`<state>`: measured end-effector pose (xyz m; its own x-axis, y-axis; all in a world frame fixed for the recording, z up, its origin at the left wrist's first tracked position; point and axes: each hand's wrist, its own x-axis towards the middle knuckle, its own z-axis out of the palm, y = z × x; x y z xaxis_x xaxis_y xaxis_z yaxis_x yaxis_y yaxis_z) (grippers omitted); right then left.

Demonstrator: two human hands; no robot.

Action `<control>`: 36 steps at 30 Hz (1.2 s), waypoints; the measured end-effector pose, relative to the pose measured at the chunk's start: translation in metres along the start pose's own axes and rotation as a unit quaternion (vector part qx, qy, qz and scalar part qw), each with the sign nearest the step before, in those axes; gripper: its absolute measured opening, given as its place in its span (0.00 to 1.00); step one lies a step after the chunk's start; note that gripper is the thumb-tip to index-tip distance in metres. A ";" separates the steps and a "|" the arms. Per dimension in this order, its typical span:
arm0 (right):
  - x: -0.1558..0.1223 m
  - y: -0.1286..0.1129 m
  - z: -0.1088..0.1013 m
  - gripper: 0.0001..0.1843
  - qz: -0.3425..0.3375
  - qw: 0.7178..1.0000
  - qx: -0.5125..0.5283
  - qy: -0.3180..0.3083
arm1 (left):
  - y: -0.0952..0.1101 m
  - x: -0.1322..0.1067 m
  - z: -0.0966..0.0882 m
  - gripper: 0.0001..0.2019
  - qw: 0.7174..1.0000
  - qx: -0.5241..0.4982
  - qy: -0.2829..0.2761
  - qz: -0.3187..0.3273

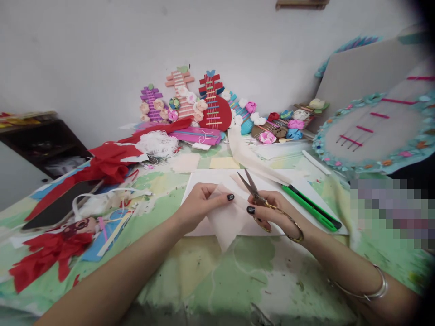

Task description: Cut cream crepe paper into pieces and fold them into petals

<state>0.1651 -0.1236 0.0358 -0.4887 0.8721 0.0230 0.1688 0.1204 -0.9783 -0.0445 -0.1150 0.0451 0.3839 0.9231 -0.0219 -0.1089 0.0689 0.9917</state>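
My left hand (200, 203) pinches a pale pinkish-white piece of thin crepe-like paper (226, 222), thumb on top and the other fingers behind it. One corner of the piece hangs down toward me. My right hand (277, 210) grips a pair of scissors (253, 188) with gold patterned handles; the blades point up and away, slightly parted. My right thumb and fingertips are close to the paper's right edge, and I cannot tell if they touch it. Below both hands lies a white board or sheet (193, 181). A green box cutter (311, 208) rests on its right side.
Small decorated lute-like models (217, 108) with paper flowers lean at the wall. A cream strip (248, 156) curls behind my hands. Red cloth (112, 158), white thread (158, 144) and a dark phone-like slab (63, 206) lie left. A large flower-edged piece (370, 131) stands right.
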 end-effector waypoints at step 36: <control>-0.002 0.002 0.001 0.12 -0.030 0.976 -0.216 -0.020 | 0.003 0.004 -0.010 0.12 0.994 -0.058 0.088 0.036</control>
<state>0.1656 -0.1259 0.0336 -0.5410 0.8388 0.0613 0.4791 0.3673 -0.7972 -0.0525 -0.1073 0.0466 0.2067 0.9783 0.0158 -0.2391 0.0349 0.9704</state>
